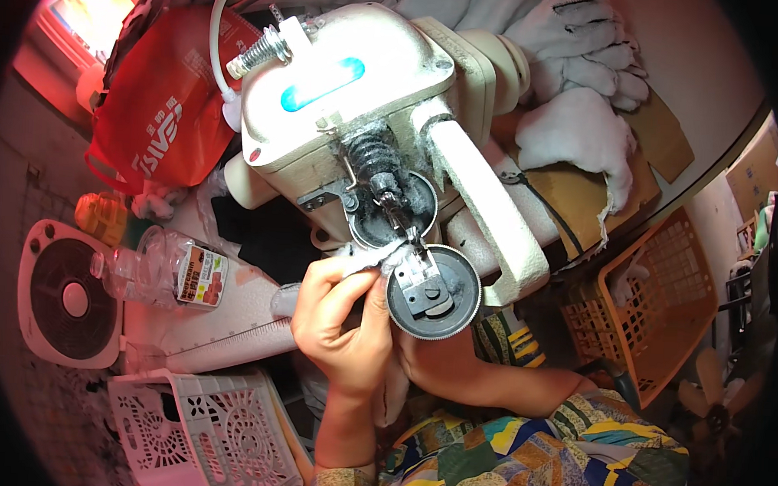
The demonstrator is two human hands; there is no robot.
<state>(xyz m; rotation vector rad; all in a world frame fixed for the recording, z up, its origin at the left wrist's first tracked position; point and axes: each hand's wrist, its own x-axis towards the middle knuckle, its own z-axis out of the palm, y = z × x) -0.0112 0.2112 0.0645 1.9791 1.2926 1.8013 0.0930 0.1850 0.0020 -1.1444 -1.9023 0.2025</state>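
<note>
In the middle stands a white fur sewing machine (344, 76) with a lit top and two dark feed discs. My left hand (342, 323) is closed, its thumb and fingers pinching white fuzzy fabric (373, 258) at the gap between the discs. The fabric's upper edge lies by the needle area, and a pale part shows below between my forearms. The front feed disc (434, 293), with a toothed rim and a metal plate, stands just right of my left fingertips. Behind and under this disc is my right hand (432, 359); its fingers are hidden.
White gloves (580, 43) and a white fabric piece (580, 143) lie on cardboard at the back right. An orange basket (647, 298) stands right, a white crate (216, 435) lower left. Left are a box fan (74, 299), a clear plastic jar (179, 269) and a red bag (174, 103).
</note>
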